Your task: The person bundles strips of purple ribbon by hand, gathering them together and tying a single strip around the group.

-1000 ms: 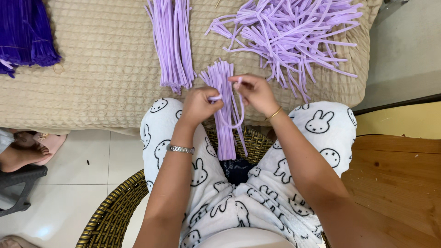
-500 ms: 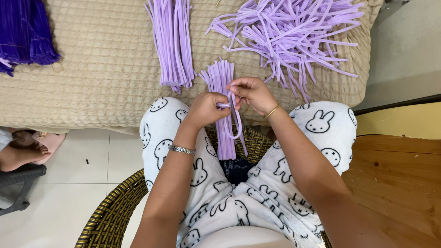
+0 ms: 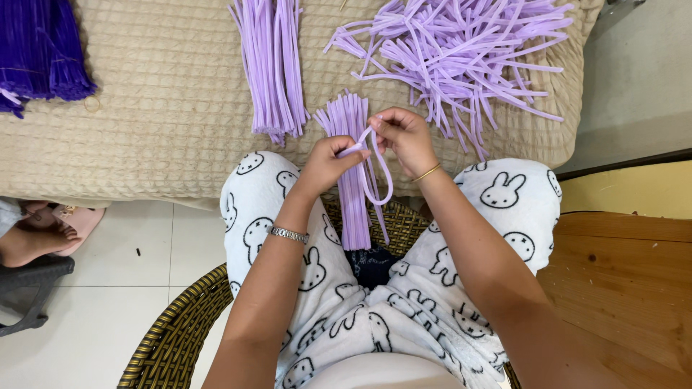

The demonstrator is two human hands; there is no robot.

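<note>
Over the lap, a lilac pipe-cleaner bundle [image 3: 353,173] is pinched by the left hand [image 3: 328,162]; its tie [image 3: 378,169] is gripped by the right hand [image 3: 404,137]. Stems could be spilled if the tie slipped.

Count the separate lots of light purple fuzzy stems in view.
3. A straight bundle lies on the beige cushion, a loose scattered heap lies to its right, and a bundle is gripped in both hands. The dark purple bundles at far left are not counted.
</note>
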